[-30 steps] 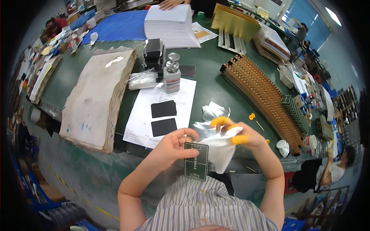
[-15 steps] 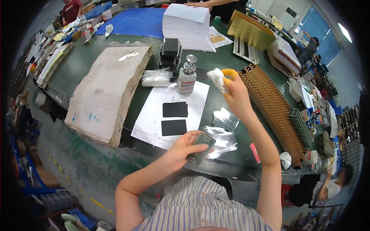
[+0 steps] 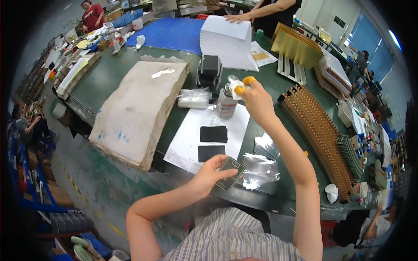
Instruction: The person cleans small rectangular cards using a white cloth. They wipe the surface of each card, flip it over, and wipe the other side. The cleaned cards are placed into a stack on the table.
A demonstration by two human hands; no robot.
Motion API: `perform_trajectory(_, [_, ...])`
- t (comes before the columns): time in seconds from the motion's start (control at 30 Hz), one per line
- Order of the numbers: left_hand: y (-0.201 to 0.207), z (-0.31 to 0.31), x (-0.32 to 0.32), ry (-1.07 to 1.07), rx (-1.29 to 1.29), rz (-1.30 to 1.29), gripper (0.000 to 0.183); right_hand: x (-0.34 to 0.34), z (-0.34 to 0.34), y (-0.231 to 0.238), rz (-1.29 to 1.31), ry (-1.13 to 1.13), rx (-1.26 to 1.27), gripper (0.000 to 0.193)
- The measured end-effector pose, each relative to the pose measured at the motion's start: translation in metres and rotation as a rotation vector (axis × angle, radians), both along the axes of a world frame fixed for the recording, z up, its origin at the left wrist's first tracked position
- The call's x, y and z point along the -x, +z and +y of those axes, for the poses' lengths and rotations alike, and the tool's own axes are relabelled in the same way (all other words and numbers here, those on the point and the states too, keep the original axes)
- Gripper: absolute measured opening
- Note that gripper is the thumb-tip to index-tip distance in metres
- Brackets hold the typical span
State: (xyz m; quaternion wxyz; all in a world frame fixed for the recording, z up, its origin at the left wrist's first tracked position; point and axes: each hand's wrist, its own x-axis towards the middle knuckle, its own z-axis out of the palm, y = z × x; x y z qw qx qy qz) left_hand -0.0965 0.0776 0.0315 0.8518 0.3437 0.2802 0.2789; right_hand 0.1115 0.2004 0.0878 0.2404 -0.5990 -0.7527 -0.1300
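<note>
My left hand [image 3: 213,175] pinches a dark green card [image 3: 230,173] with pale printed lines, thumb on its face, over the table's near edge. My right hand [image 3: 257,100] wears yellow finger covers and grips a white cloth [image 3: 237,89]. That cloth is against the metal top of a pump bottle [image 3: 226,104], partly hiding it. Two black card stacks [image 3: 213,134] rest on a printed white sheet [image 3: 180,141] in front of the bottle. Right of the green card lie clear plastic sleeves [image 3: 260,172], with more cards [image 3: 266,145] just beyond them.
A thick worn board stack [image 3: 135,108] takes up the left side. Behind the bottle are a black block [image 3: 210,69] and clear bags [image 3: 193,98]. A long brown slotted rack [image 3: 318,135] curves along the right. Across the table, another person's hand [image 3: 238,18] touches a tall paper stack [image 3: 226,43].
My right hand has brought the white cloth left onto the pump bottle's top. My left hand keeps its hold on the green card. The whole view has shifted slightly.
</note>
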Motion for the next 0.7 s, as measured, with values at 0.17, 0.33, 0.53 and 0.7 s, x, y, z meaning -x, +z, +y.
perform_trajectory(0.17, [-0.007,0.005,0.006,-0.01,0.182,-0.006,0.031,0.002,0.0,0.006,0.006,0.029,0.014,0.015])
perform_trajectory(0.33, [-0.004,0.006,0.005,0.023,0.203,-0.041,0.026,-0.001,0.001,0.004,0.046,0.051,-0.009,0.017])
perform_trajectory(0.53, [0.0,0.006,0.001,-0.012,0.039,0.08,0.027,-0.011,-0.014,0.004,0.435,0.142,0.042,0.026])
perform_trajectory(0.7, [-0.005,0.012,0.001,-0.049,-0.061,0.153,0.029,-0.022,-0.064,0.019,1.086,0.144,0.502,0.028])
